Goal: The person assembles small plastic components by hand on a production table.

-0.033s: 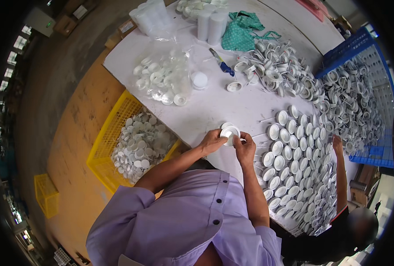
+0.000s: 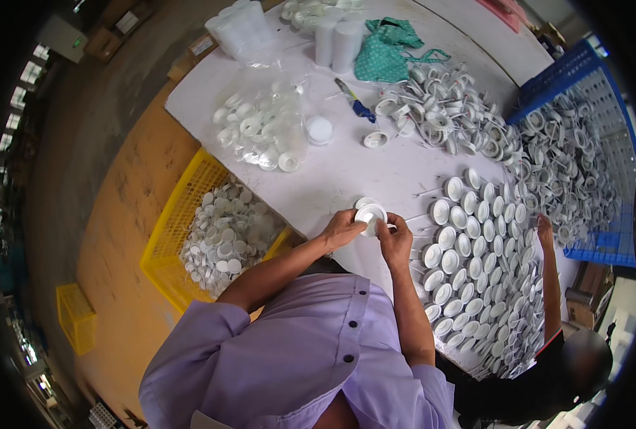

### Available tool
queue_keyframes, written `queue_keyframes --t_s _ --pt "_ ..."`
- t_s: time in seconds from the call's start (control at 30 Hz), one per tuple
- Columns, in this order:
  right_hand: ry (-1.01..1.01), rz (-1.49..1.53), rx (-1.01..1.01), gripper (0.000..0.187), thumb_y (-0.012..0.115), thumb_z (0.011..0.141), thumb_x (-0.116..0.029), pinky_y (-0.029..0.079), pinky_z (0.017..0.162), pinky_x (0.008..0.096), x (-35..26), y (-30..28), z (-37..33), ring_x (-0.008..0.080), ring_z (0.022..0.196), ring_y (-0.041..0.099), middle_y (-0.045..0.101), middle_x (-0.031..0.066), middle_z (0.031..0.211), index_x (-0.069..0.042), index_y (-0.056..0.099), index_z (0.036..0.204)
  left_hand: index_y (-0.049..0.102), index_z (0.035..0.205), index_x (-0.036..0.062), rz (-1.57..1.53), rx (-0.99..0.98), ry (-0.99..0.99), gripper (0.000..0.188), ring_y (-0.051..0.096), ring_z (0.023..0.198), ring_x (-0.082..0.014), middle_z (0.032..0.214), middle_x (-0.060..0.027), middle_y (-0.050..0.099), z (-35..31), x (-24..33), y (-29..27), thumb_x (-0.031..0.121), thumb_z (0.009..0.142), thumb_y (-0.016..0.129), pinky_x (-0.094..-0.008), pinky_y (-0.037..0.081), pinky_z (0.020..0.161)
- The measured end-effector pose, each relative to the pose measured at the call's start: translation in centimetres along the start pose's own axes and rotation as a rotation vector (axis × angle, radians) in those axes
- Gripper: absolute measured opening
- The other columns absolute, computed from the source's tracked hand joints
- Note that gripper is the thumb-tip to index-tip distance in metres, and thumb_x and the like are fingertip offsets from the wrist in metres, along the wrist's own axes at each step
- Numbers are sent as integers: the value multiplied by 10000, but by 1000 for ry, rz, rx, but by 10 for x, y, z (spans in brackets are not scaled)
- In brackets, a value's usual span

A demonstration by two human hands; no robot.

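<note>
Over the near edge of the white table, both my hands hold a round white plastic fitting with a raised rim. My left hand pinches its left side, thumb on the face. My right hand grips the right side between thumb and bent fingers. A second white rounded edge shows just behind the fitting; whether it is a separate piece I cannot tell. To the right, many similar white round fittings with thin wires stand in rows. Left of my arms, a yellow plastic crate holds loose white discs.
A clear bag of white rings, stacked white discs, a blue-handled cutter and a green dotted cloth lie farther back. Wired fittings heap toward a blue crate. At right, a co-worker's hand reaches among the fittings.
</note>
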State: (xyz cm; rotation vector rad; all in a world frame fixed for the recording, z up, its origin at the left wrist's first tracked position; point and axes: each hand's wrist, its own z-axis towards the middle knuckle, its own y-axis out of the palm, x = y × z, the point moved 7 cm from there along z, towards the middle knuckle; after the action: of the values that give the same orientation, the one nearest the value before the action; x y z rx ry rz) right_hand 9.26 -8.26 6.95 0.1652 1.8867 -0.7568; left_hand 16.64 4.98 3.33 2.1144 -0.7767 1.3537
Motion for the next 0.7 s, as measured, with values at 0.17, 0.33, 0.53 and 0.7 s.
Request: queue_keyframes --t_s 0.17,0.33,0.53,0.7 --pt "-671 -320 8 783 817 587 -159 481 828 391 -49 -21 -27 322 1023 522 474 170 1171 -29 447 1264 612 1030 4 30 -57 -29 269 504 641 -72 783 -10 579 -2 8 14 130 801 553 -229 419 550" --pt "-542 -464 -74 769 787 622 -228 445 874 390 -44 -33 -38 336 1008 512 498 174 1146 -18 448 1280 592 1009 -2 143 -227 -191 228 514 628 -79 773 -6 570 2 1 36 111 815 550 -233 425 542" --pt "-432 -463 33 800 812 588 -209 462 847 387 -16 -74 -53 335 996 518 501 196 1115 -4 443 1267 583 965 2 204 -459 -208 156 525 581 -74 783 -20 583 14 -2 86 91 838 581 -222 440 542" --pt "-344 -338 160 737 814 572 -206 458 847 403 6 -118 -62 349 991 529 506 188 1116 24 496 1196 574 1014 -29 229 -500 -310 271 570 616 -107 781 -70 624 23 -6 126 192 862 616 -234 437 513"
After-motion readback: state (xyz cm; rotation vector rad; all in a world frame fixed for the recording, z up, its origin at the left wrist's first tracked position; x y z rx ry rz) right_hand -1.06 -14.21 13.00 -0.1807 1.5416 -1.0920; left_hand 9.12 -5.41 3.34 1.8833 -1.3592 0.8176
